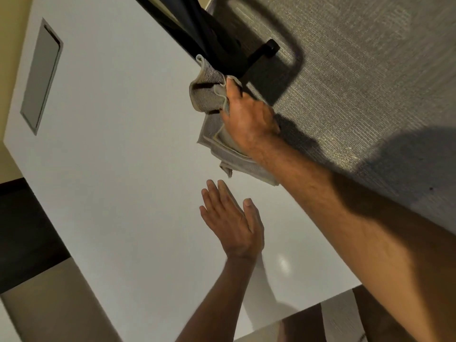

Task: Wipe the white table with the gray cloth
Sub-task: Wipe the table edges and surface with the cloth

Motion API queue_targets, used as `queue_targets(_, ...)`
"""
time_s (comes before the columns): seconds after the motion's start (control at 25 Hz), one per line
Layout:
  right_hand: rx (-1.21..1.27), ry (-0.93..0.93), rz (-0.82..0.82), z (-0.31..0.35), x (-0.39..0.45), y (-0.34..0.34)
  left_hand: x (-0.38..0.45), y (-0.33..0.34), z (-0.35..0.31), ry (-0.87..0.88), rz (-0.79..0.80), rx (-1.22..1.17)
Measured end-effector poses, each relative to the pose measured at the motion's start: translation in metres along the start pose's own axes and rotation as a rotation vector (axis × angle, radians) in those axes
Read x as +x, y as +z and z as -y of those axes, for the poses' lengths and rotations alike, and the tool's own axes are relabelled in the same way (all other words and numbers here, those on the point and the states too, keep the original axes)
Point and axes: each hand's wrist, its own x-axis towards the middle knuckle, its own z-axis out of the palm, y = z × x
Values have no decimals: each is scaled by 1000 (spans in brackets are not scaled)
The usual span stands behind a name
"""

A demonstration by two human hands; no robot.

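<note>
At the table's (111, 144) far edge, right hand (249, 122) grips the bunched cloth (209, 95), fingers curled around it; left hand (232, 220) lies flat nearby, fingers pressed together.

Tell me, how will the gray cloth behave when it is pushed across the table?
The gray cloth looks soft and floppy: it folds and bunches under the right hand. It probably slides easily on the glossy white table, and seems light.
</note>
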Motion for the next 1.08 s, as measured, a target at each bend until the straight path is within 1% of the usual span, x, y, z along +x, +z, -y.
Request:
queue_targets(0.12, 48, -10, 36, -12, -25, -11, -1, -2, 1, 1, 18, 4)
queue_targets(0.2, 48, 3, 78, -34, -65, -21, -1, -2, 1, 8, 16, 5)
queue_targets(0.28, 0, 13, 56, -67, -129, -30, -4, -1, 4, 14, 17, -14)
queue_targets(0.4, -154, -55, 35, -121, -231, -43, -4, 2, 4, 15, 25, -21)
queue_targets(0.44, -179, -76, 22, -135, -252, -42, -3, 2, 4, 10, 26, -7)
queue_targets(0.52, -181, -90, -6, -145, -269, -35, -1, 1, 7, 25, 27, 19)
queue_targets(0.6, -185, -80, 0, -140, -256, -30, -5, 2, 7, 48, 17, 27)
queue_targets(0.68, -171, -105, 35, -127, -227, -34, -3, 6, 2, 12, 3, 34)
queue_targets(0.72, -179, -129, 35, -120, -210, -32, -2, 10, 2, -17, 5, 0)
queue_targets(0.76, -225, -173, 23, -113, -186, -32, -1, 16, -3, -38, 0, -14)
queue_targets(0.8, -220, -176, 15, -102, -169, -30, -1, 15, -3, -11, 5, 24)
queue_targets(0.88, -246, -245, 17, -75, -128, -23, -4, 17, 0, 9, -1, 39)
queue_targets(1.08, -98, -334, 137, -17, -14, -13, 0, 8, 13, 47, -40, 66)
